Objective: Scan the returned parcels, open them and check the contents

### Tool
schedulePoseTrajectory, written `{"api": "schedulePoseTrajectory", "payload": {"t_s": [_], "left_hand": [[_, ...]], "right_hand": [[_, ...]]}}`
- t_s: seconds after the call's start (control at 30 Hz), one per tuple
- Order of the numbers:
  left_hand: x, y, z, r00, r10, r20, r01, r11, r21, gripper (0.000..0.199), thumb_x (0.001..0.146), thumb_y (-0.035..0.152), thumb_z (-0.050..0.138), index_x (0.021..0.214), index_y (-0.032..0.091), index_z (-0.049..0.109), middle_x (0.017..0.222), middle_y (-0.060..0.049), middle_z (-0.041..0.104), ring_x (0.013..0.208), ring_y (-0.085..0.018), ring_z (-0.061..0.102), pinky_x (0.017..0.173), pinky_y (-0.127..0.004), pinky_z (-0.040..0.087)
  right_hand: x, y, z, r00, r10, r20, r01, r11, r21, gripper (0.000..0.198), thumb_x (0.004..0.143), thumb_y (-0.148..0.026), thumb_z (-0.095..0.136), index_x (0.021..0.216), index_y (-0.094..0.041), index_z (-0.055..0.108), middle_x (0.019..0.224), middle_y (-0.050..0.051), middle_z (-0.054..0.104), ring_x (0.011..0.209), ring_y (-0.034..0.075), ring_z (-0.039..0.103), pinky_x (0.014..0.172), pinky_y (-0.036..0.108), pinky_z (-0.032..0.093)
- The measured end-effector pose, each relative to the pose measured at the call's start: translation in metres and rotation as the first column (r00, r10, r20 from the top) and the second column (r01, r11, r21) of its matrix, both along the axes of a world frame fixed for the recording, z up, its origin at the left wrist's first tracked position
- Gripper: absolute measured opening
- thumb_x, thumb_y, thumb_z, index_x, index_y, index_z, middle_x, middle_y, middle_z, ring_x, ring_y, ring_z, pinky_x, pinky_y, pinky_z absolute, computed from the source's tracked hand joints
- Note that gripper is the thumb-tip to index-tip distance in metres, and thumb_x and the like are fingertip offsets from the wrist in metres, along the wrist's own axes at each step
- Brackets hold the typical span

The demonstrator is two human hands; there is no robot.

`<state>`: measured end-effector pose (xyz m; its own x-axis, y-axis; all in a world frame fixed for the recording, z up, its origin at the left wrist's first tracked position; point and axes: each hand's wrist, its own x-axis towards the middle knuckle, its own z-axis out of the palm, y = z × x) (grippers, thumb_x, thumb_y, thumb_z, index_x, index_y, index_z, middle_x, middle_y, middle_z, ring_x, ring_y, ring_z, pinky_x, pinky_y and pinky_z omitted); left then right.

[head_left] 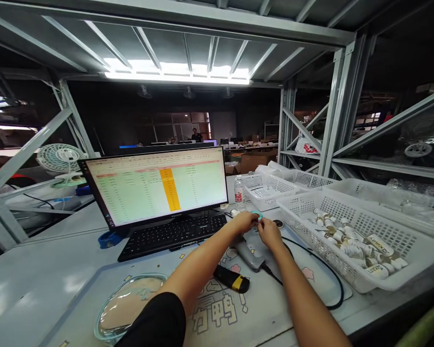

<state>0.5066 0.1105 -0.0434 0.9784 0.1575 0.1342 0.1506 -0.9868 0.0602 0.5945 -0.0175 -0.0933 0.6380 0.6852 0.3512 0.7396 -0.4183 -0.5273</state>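
Note:
Beside the water bottle, my left hand [245, 222] and my right hand [269, 233] meet with fingers closed. Between them shows a small teal ring-like thing [257, 215], pinched by both hands; its exact kind is too small to make out. Below the hands lies a grey handheld scanner [249, 256] with a black cable. Under my left forearm rests a box cutter [235, 280], black with a yellow band. A small round dark object [278, 223] sits just past my right hand. Near my left sleeve lies a clear round pouch [125, 303] with a teal rim.
A monitor [159, 188] stands behind a black keyboard [166, 236]. The water bottle [239, 193] stands upright beside it. At right, a white basket [343, 279] holds many small white-capped items; more baskets are behind. A blue tape dispenser [109, 239] sits left of the keyboard.

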Motion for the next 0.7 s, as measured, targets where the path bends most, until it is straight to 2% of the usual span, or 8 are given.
{"api": "schedulePoseTrajectory", "payload": {"t_s": [0.1,0.2,0.33,0.43,0.57,0.7], "left_hand": [[0.001,0.002,0.000,0.999,-0.038,0.030,0.038,0.999,-0.017,0.019,0.100,0.024,0.061,0.112,0.022,0.075,0.109,-0.008,0.079,0.103,-0.026,0.073,0.090,-0.031,0.052],[0.004,-0.001,-0.004,0.997,-0.041,0.072,0.043,0.999,-0.023,0.020,0.101,0.024,0.059,0.114,0.019,0.073,0.108,-0.010,0.078,0.103,-0.026,0.072,0.092,-0.032,0.051],[0.009,-0.011,-0.012,0.991,-0.027,0.129,0.031,0.999,-0.034,0.020,0.101,0.021,0.055,0.110,0.016,0.071,0.110,-0.012,0.076,0.107,-0.026,0.070,0.094,-0.034,0.051],[0.012,-0.016,-0.014,0.990,-0.014,0.141,0.022,0.998,-0.056,0.016,0.100,0.018,0.057,0.104,0.014,0.072,0.107,-0.012,0.076,0.103,-0.025,0.070,0.091,-0.034,0.053],[0.013,-0.016,-0.007,0.993,-0.001,0.118,0.013,0.995,-0.101,0.012,0.099,0.016,0.060,0.098,0.014,0.072,0.095,-0.007,0.075,0.091,-0.021,0.070,0.086,-0.034,0.054],[0.015,-0.007,-0.001,0.996,-0.006,0.085,0.020,0.986,-0.164,0.012,0.097,0.014,0.059,0.100,0.013,0.071,0.094,-0.005,0.073,0.089,-0.020,0.067,0.086,-0.035,0.052]], "right_hand": [[0.006,0.003,-0.005,0.999,-0.003,-0.048,0.006,0.998,0.063,0.023,0.100,-0.020,0.054,0.103,-0.015,0.076,0.107,0.014,0.079,0.102,0.023,0.071,0.082,0.027,0.043],[0.013,0.006,-0.009,0.993,-0.029,-0.112,0.042,0.992,0.118,0.023,0.098,-0.021,0.054,0.098,-0.015,0.077,0.103,0.012,0.080,0.099,0.022,0.072,0.081,0.026,0.045],[0.022,0.009,-0.013,0.974,-0.087,-0.210,0.121,0.980,0.158,0.027,0.094,-0.022,0.052,0.086,-0.015,0.077,0.088,0.012,0.079,0.084,0.023,0.073,0.072,0.026,0.048],[0.023,0.007,-0.011,0.965,-0.092,-0.245,0.139,0.974,0.182,0.027,0.090,-0.022,0.052,0.075,-0.016,0.073,0.081,0.012,0.078,0.079,0.025,0.072,0.068,0.028,0.048],[0.021,-0.001,-0.002,0.964,-0.037,-0.265,0.096,0.972,0.216,0.023,0.088,-0.021,0.053,0.071,-0.018,0.069,0.078,0.011,0.076,0.081,0.025,0.071,0.073,0.028,0.050],[0.027,-0.008,0.000,0.935,0.068,-0.347,0.013,0.974,0.226,0.020,0.091,-0.027,0.055,0.079,-0.019,0.068,0.072,0.004,0.071,0.072,0.019,0.068,0.071,0.026,0.051]]}}
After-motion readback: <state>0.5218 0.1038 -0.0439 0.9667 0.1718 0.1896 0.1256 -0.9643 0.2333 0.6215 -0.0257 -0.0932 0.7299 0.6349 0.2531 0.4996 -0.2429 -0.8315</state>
